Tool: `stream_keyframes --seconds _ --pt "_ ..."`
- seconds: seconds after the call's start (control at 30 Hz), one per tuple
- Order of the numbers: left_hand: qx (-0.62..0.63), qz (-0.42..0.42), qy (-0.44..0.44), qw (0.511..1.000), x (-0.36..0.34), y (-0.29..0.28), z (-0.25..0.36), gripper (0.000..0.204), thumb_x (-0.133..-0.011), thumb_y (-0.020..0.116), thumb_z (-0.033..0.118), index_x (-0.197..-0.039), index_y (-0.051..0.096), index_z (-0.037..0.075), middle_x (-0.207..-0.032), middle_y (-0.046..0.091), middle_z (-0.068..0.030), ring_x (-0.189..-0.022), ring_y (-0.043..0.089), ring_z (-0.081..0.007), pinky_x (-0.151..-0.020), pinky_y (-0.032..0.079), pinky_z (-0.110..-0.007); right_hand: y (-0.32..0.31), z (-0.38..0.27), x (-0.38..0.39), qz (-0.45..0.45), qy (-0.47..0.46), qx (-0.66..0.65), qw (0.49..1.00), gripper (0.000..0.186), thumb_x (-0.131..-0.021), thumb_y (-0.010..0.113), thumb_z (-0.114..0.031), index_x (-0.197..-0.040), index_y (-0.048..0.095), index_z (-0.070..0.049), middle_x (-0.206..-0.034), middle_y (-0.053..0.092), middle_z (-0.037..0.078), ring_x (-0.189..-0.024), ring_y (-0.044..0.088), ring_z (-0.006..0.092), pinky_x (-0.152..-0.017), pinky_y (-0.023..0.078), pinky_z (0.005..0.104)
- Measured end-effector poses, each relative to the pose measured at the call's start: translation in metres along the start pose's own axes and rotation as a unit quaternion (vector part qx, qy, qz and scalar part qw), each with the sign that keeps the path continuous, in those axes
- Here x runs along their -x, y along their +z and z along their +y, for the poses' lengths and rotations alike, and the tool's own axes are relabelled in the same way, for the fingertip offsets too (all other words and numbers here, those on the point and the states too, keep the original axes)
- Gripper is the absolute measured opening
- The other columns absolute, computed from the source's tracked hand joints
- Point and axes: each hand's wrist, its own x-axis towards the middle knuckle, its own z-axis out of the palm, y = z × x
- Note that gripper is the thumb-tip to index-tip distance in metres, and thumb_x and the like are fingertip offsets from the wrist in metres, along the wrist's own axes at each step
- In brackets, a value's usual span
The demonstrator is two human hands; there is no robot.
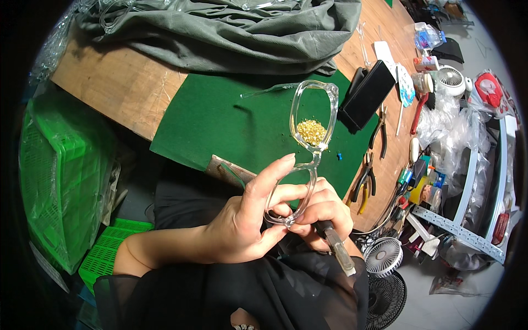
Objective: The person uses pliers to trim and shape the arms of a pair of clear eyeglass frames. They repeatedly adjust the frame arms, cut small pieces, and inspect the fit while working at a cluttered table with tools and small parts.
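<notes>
Your left hand [247, 220] is closed on the lower rim of a clear plastic eyeglass frame [311, 143], thumb and fingers pinching it, the frame held up on end above the green mat [220, 121] so that its upper rim stands in front of a small heap of gold-coloured bits [311, 132]. Your right hand [324, 212] is wrapped tight round a slim tool with a clear handle [340, 250], knuckles touching the frame's lower rim; the tool's tip is hidden behind your fingers. Pliers [366, 181] lie near on the wooden bench [110, 82], right of the mat, with a black case [367, 93] beyond.
</notes>
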Motion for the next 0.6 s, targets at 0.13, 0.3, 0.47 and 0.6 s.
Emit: stream_keyframes --seconds 0.13,0.3,0.47,0.6 --pt "0.026 -0.001 -0.018 0.999 -0.002 0.002 0.004 0.090 -0.073 0.057 -0.016 -0.139 -0.001 0.001 -0.123 0.047 -0.0268 -0.094 0.061 -0.0243 -0.079 0.051 -0.029 0.000 -0.001 0.001 0.011 -0.002 -0.009 1.000 0.020 -0.073 0.075 -0.011 -0.083 0.058 -0.007 -0.074 0.059 0.004 -0.066 0.055 0.0200 -0.062 0.042 0.0307" --pt "-0.029 0.013 -0.011 0.999 -0.002 -0.003 0.008 0.095 -0.072 0.059 -0.013 -0.139 -0.006 0.002 -0.114 0.052 -0.0239 -0.082 0.059 -0.0167 -0.077 0.046 -0.025 -0.026 -0.008 0.012 -0.057 0.083 0.147 0.984 0.026 -0.070 0.071 -0.007 -0.090 0.056 -0.003 -0.084 0.060 0.009 -0.077 0.058 0.0274 -0.072 0.045 0.0362" --pt "-0.039 -0.005 -0.011 0.999 -0.005 -0.005 0.011 0.102 -0.069 0.067 -0.007 -0.138 -0.007 0.002 -0.110 0.053 -0.0213 -0.086 0.057 -0.0166 -0.084 0.044 -0.030 -0.034 -0.019 0.016 -0.199 0.199 0.211 0.936 0.038 -0.062 0.067 -0.003 -0.097 0.052 -0.002 -0.093 0.054 0.012 -0.087 0.053 0.0309 -0.080 0.042 0.0377" --pt "-0.051 -0.022 -0.005 0.998 -0.004 -0.004 0.008 0.110 -0.065 0.077 -0.001 -0.138 -0.006 0.002 -0.110 0.054 -0.0210 -0.087 0.057 -0.0165 -0.091 0.042 -0.034 -0.034 -0.022 0.009 -0.228 0.193 0.214 0.930 0.037 -0.063 0.067 -0.003 -0.097 0.052 -0.002 -0.092 0.052 0.012 -0.086 0.052 0.0305 -0.079 0.042 0.0375"
